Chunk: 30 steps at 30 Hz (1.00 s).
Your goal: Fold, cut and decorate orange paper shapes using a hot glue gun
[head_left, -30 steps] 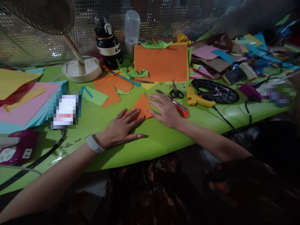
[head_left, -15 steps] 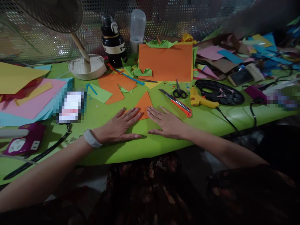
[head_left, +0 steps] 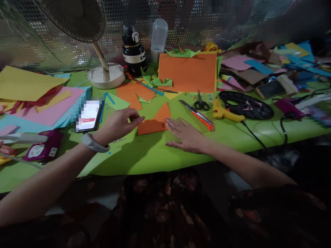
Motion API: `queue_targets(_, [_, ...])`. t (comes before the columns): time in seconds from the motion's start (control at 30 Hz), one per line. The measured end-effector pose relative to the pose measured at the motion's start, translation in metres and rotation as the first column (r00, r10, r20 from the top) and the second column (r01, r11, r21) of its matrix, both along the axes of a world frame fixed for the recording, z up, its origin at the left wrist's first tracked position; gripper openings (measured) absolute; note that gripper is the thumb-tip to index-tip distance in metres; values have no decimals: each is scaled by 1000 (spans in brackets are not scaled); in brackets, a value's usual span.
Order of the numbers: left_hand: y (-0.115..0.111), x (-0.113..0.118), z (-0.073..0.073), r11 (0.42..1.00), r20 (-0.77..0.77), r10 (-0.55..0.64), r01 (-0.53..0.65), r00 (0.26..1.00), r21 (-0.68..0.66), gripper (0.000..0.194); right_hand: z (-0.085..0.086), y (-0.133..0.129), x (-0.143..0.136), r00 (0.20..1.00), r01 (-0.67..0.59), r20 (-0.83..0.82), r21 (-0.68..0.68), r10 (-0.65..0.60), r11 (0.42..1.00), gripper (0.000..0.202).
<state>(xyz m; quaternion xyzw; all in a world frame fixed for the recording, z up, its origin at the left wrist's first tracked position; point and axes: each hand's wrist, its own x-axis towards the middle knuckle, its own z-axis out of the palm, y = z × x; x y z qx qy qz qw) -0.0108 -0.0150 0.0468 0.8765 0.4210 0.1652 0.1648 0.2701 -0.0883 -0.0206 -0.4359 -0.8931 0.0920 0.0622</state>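
Note:
A folded piece of orange paper (head_left: 158,121) lies on the green tabletop in front of me, its upper right part rising to a point. My right hand (head_left: 184,135) rests flat, fingers stretched out, its fingertips on the paper's right edge. Just left of the paper, my left hand (head_left: 120,124) is lifted with loosely bent fingers and a gap between them; nothing shows in it. A white band (head_left: 94,143) circles my left wrist. Beyond my right hand lie a utility knife (head_left: 199,116) with an orange handle and black scissors (head_left: 201,103).
A yellow glue gun (head_left: 227,112) and black tray (head_left: 247,105) lie to the right. A lit phone (head_left: 89,115) lies on the left by stacked coloured paper (head_left: 31,84). A fan (head_left: 107,74), black bottle (head_left: 134,57) and upright orange card (head_left: 187,72) stand at the back.
My left hand has come up off the orange paper and moved left, its fingers now bent. More of the paper shows. My right hand stays flat at its right edge. The camera view has shifted slightly.

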Motion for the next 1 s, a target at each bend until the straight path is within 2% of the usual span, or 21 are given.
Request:
queue_targets(0.03, [-1,13,0,995,25,22,-20,999,-93,43,0,0,0,1000,2,6,2,-2,1000,87])
queue_targets(0.07, [-1,25,-1,969,35,-3,12,999,-247,42,0,0,0,1000,2,11,5,-2,1000,87])
queue_targets(0.1, [-2,37,-4,914,37,-30,42,999,-404,42,1,0,0,1000,2,17,6,-2,1000,88])
queue_targets(0.17, [-1,54,-13,762,-20,-60,33,998,-646,42,1,-1,-1,1000,0,32,3,0,1000,88])
queue_targets(0.23, [2,63,-21,663,-45,-70,13,997,-748,44,2,-1,-1,999,4,45,-4,-4,1000,89])
queue_targets(0.33, [10,67,-26,592,-53,-53,-11,997,-806,48,3,0,-1,999,12,53,-14,-12,1000,89])
queue_targets(0.53, [20,64,-19,580,-172,-70,-100,983,-808,53,6,0,-1,999,12,42,-18,-11,1000,87])
queue_targets(0.6, [24,55,-19,564,-205,-74,-128,976,-816,52,7,-1,-2,999,18,46,-14,-17,1000,86])
queue_targets(0.8, [31,13,-21,572,-304,-61,-216,951,-791,52,8,-1,-1,997,25,75,-55,-21,998,87])
queue_targets(0.87, [31,4,-21,582,-314,-56,-224,948,-782,52,15,3,3,998,12,59,-88,-7,996,86])
queue_targets(0.93, [31,1,-20,585,-313,-57,-222,948,-780,53,29,11,5,999,26,28,-108,-23,994,80])
queue_targets(1.0, [30,1,-19,589,-315,-71,-215,947,-779,53,47,22,0,992,121,-21,-109,-124,987,61])
